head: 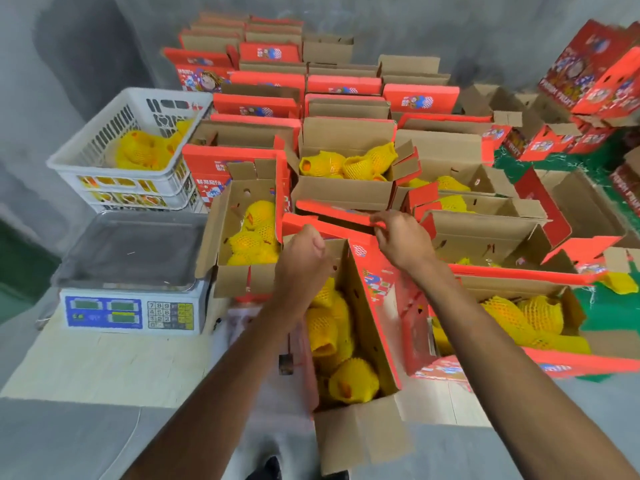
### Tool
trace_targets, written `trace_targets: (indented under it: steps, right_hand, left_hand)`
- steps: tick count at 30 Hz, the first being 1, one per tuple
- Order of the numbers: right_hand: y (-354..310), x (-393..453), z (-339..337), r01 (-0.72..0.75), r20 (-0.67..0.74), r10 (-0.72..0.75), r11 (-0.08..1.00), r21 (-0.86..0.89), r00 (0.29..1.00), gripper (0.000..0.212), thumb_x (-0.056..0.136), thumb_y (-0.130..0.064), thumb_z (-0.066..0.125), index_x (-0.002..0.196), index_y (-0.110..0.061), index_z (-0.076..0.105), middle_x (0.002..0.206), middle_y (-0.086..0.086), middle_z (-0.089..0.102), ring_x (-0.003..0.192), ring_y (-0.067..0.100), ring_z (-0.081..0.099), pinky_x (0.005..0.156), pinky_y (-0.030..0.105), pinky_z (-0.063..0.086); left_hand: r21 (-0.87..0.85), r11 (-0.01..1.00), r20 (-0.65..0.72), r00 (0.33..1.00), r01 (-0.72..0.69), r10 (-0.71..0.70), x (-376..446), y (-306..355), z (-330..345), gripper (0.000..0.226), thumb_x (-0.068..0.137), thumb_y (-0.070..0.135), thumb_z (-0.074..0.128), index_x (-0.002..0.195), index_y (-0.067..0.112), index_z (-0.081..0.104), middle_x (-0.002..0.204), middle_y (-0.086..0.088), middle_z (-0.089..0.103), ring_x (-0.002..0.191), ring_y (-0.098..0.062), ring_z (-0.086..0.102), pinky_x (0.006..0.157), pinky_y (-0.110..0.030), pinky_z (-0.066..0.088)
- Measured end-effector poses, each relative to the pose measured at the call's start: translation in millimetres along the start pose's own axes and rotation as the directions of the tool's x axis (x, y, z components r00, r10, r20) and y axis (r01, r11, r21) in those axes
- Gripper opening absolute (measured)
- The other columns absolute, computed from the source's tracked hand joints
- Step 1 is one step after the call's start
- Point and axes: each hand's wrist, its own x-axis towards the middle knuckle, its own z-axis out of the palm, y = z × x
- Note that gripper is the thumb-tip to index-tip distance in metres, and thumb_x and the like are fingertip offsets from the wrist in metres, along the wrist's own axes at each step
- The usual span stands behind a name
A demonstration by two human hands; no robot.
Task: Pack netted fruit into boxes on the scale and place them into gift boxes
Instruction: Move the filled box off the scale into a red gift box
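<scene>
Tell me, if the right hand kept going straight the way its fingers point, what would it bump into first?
The right hand points up and left at a red flap, which its fingertips already seem to pinch. Past the flap stands the open box of netted fruit, probably next, though depth is unclear.

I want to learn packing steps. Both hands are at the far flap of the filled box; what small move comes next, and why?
Probably fold the red flap down over the netted fruit: the left hand and right hand grip its edge, and the box looks full.

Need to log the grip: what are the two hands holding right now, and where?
Both hold the fruit-filled box by its far red flap: left hand at the left corner, right hand pinching the flap's edge.
</scene>
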Motion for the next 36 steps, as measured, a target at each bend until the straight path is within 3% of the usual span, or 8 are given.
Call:
trace_targets:
  steps: [4, 8, 15, 18, 21, 29, 32, 36]
  right_hand:
    - [23.8, 43.1, 11.6, 0.007, 0.127, -0.005, 1.000, -0.011, 0.992, 0.035, 0.096, -0.024, 0.065, 0.130, -0.019, 0.067, 0.129, 0.012, 0.068, 0.121, 0.035, 0.062, 0.094, 0.041, 0.052]
    - [34.1, 74.0, 22.0, 0.016, 0.247, 0.006, 0.996, -0.087, 0.969, 0.048, 0.090, -0.030, 0.074, 0.134, -0.018, 0.060, 0.132, 0.015, 0.066, 0.123, 0.036, 0.060, 0.098, 0.042, 0.050]
    - [43.2, 112.3, 30.2, 0.112, 0.352, -0.040, 0.976, -0.186, 0.935, 0.035, 0.094, -0.023, 0.061, 0.129, -0.015, 0.063, 0.128, 0.015, 0.066, 0.120, 0.036, 0.061, 0.090, 0.039, 0.050]
    - [49.5, 119.1, 29.1, 0.108, 0.281, -0.043, 0.970, -0.217, 0.959, 0.033, 0.097, -0.016, 0.049, 0.128, -0.012, 0.061, 0.129, 0.019, 0.064, 0.119, 0.041, 0.060, 0.091, 0.044, 0.050]
    - [51.7, 120.5, 29.6, 0.097, 0.251, -0.040, 0.971, -0.216, 0.967, 0.035, 0.097, -0.013, 0.049, 0.131, -0.014, 0.058, 0.129, 0.019, 0.063, 0.119, 0.041, 0.060, 0.093, 0.046, 0.050]
    - [47.1, 121.5, 7.3, 0.047, 0.104, -0.025, 0.976, -0.214, 0.994, 0.029, 0.098, -0.018, 0.048, 0.122, -0.014, 0.064, 0.120, 0.019, 0.067, 0.112, 0.042, 0.063, 0.086, 0.045, 0.051]
    - [41.9, 125.9, -24.7, 0.020, 0.014, -0.017, 0.973, -0.232, 1.000, 0.028, 0.099, -0.023, 0.048, 0.119, -0.013, 0.065, 0.119, 0.023, 0.067, 0.111, 0.044, 0.063, 0.086, 0.045, 0.051]
    - [15.1, 130.6, -75.7, 0.040, -0.126, -0.074, 0.966, -0.256, 0.989, 0.026, 0.098, -0.020, 0.049, 0.113, -0.010, 0.067, 0.114, 0.025, 0.068, 0.108, 0.046, 0.063, 0.084, 0.045, 0.050]
  left_hand:
    - [0.188, 0.966, 0.010, 0.984, -0.176, 0.177, 37.3, 17.7, 20.1, 0.008, 0.091, 0.017, 0.060, 0.098, 0.016, 0.063, 0.101, 0.000, 0.064, 0.099, -0.022, 0.059, 0.085, -0.040, 0.046]
    - [0.449, 0.846, 0.310, 0.938, -0.289, 0.155, 76.7, 23.9, 35.0, 0.032, 0.097, 0.018, 0.059, 0.129, 0.018, 0.063, 0.136, -0.001, 0.061, 0.129, -0.022, 0.052, 0.108, -0.037, 0.035]
    - [0.484, 0.824, 0.547, 0.837, -0.295, -0.022, 122.9, 32.0, 34.8, 0.035, 0.079, 0.017, 0.081, 0.113, 0.019, 0.073, 0.116, 0.001, 0.071, 0.112, -0.020, 0.063, 0.097, -0.037, 0.049]
    - [0.345, 0.916, 0.573, 0.819, -0.205, -0.033, 133.2, 29.4, 33.9, 0.024, 0.087, 0.009, 0.071, 0.110, 0.013, 0.076, 0.107, -0.001, 0.072, 0.104, -0.017, 0.066, 0.087, -0.028, 0.051]
    - [0.326, 0.924, 0.613, 0.789, -0.200, -0.046, 136.1, 22.1, 26.9, 0.016, 0.093, 0.008, 0.067, 0.106, 0.012, 0.077, 0.107, -0.004, 0.073, 0.100, -0.017, 0.066, 0.082, -0.029, 0.053]
    - [0.384, 0.871, 0.525, 0.848, -0.306, 0.067, 126.4, 27.8, 13.5, 0.014, 0.098, 0.012, 0.062, 0.104, 0.014, 0.075, 0.095, -0.003, 0.075, 0.079, -0.009, 0.063, 0.057, -0.014, 0.037]
    - [0.364, 0.842, 0.455, 0.865, -0.399, 0.213, 127.0, 44.2, -5.9, 0.017, 0.098, 0.012, 0.060, 0.108, 0.014, 0.074, 0.092, -0.002, 0.072, 0.092, -0.021, 0.066, 0.068, -0.026, 0.036]
    - [0.327, 0.787, 0.329, 0.844, -0.523, 0.424, 130.8, 71.0, -37.4, 0.015, 0.097, 0.012, 0.065, 0.109, 0.010, 0.074, 0.099, -0.008, 0.072, 0.101, -0.028, 0.060, 0.083, -0.027, 0.032]
